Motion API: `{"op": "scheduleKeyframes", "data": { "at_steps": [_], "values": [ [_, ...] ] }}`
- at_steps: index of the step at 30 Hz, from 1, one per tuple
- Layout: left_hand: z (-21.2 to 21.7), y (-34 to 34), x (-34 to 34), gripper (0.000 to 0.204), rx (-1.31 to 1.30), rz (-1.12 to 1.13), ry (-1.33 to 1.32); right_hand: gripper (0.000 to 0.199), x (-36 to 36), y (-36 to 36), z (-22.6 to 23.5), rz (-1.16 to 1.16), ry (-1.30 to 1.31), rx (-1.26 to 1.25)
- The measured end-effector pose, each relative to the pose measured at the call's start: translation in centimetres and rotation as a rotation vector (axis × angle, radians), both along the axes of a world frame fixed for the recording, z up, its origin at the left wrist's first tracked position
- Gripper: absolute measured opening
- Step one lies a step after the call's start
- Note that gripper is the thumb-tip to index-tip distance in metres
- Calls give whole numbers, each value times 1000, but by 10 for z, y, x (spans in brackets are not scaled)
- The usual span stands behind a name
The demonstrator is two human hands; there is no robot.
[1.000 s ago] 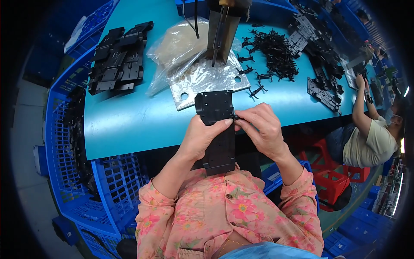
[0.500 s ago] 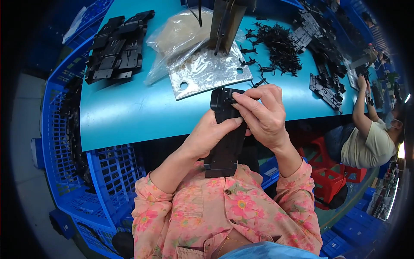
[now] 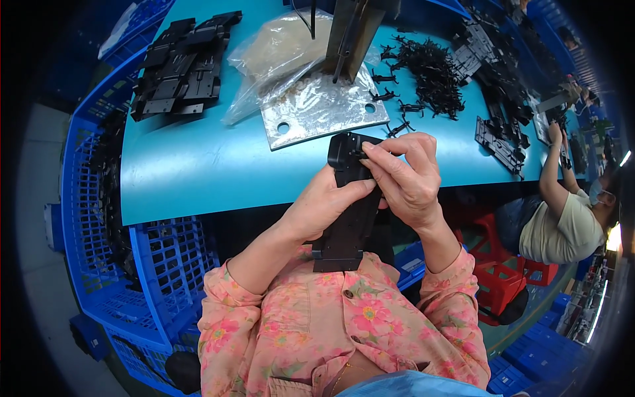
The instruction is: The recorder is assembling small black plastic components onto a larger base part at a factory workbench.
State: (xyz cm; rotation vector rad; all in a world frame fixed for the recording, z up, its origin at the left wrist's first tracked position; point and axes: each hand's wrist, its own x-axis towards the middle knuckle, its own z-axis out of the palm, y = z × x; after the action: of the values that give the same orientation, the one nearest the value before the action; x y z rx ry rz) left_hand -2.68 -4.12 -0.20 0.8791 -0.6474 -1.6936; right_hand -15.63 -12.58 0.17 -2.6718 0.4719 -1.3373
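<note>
A long black plastic housing [image 3: 340, 231] stands out from my body, its far end just short of the metal plate. My left hand [image 3: 322, 202] is wrapped round its middle, thumb lying across the top face. At the far end my right hand [image 3: 405, 175] pinches thumb and forefinger against the part's right side. Something small and dark shows at those fingertips, but its kind cannot be made out. Beyond them lies a pile of small black clip-like pieces [image 3: 430, 79], with several loose ones beside it.
A silver metal plate [image 3: 311, 122] with an upright metal post [image 3: 354, 40] stands on the blue-green table [image 3: 198, 192], beside a clear plastic bag [image 3: 264, 59]. Black housings [image 3: 185, 66] lie at the left; more [image 3: 499, 142] lie right. Blue crates [image 3: 159, 278] flank the table. A co-worker [image 3: 562, 218] sits at right.
The view has shifted slightly. My right fingertips stay at the housing's far end with a small change in position, and my left hand keeps its hold.
</note>
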Motion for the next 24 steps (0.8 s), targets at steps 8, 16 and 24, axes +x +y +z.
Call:
{"op": "scheduleKeyframes", "data": {
  "at_steps": [8, 16, 24],
  "values": [
    [1, -1, -1, 23, -25, -25, 15, 33, -3, -1, 1, 24, -1, -41],
    [2, -2, -3, 22, -61, 11, -29, 34, -5, 0, 4, 39, 20, 0],
    [-4, -2, -4, 22, -93, -10, -122, 32, -7, 3, 3, 20, 31, 0]
  ]
}}
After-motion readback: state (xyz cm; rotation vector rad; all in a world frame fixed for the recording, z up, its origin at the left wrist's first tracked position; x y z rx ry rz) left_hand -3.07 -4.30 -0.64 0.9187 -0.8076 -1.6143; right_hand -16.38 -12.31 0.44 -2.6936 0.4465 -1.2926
